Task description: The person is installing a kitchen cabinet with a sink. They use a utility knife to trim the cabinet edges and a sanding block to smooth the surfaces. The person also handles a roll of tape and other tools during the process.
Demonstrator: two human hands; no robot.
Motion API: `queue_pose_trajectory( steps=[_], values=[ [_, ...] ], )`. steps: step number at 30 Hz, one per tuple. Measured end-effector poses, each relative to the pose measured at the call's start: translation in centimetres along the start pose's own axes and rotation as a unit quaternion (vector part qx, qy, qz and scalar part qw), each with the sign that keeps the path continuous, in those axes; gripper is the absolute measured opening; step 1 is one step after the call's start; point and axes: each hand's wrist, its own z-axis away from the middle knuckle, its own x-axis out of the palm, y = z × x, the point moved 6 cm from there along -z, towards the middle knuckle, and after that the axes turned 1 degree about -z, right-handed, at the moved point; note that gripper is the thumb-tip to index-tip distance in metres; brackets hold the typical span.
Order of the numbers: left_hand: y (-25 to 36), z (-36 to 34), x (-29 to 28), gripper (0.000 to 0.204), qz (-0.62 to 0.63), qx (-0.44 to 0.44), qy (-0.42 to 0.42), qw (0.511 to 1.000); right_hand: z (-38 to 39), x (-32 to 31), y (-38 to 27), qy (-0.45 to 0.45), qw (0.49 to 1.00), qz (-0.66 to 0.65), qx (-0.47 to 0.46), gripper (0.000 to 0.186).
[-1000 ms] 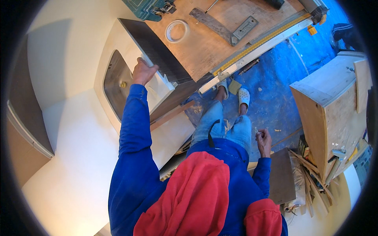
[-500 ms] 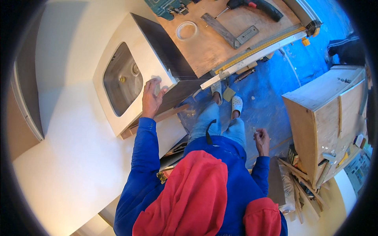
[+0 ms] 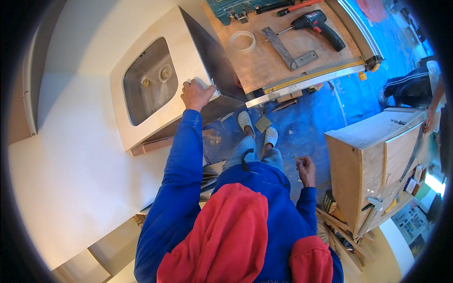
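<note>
At the left, the pale countertop is sitting on a dark-sided cabinet, with the steel sink opening through its middle. The left hand is bending its fingers over the front corner, thumb lying toward the edge; I cannot tell whether it is grasping that edge or only pressing. Working well here is probably asking for light, even pressure and fingertips kept clear of any sharp rim. Further right, the tape roll and the square are lying on the board. The right hand is hanging low, seemingly pinching a small pale piece; a soft hold should be keeping it whole. Beyond it, the drill is resting on the board, and the wooden cabinet is standing below a co-worker's hand. Compared with half a second ago, the left hand is curling closer around the corner, the drill is showing whole, and that co-worker's hand is newly appearing.
</note>
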Motion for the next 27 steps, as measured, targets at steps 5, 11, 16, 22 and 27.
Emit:
queue_pose_trajectory(
  steps=[5, 11, 16, 22, 27],
  values=[
    [-0.5, -0.7, 0.1, 0.069, 0.023, 0.001, -0.023, 0.999, -0.6, 0.4, -0.5, -0.006, 1.0, -0.006, -0.008, 0.017],
    [-0.8, -1.1, 0.5, 0.07, 0.024, 0.02, -0.014, 0.999, -0.9, 1.1, -0.8, -0.035, 0.999, 0.001, -0.031, 0.019],
    [-2.4, -1.2, 0.5, 0.043, 0.11, 0.095, 0.023, 0.989, -0.8, 2.1, 1.2, -0.064, 0.996, 0.063, -0.016, 0.019],
    [-7.8, 2.9, -0.5, 0.02, 0.26, 0.177, 0.228, 0.921, 1.8, 1.2, 1.8, -0.086, 0.993, 0.081, -0.001, 0.017],
    [-11.0, 6.9, 1.1, 0.028, 0.207, 0.199, 0.296, 0.911, -0.2, 3.4, 0.5, -0.142, 0.988, 0.041, -0.038, 0.017]
  ],
)
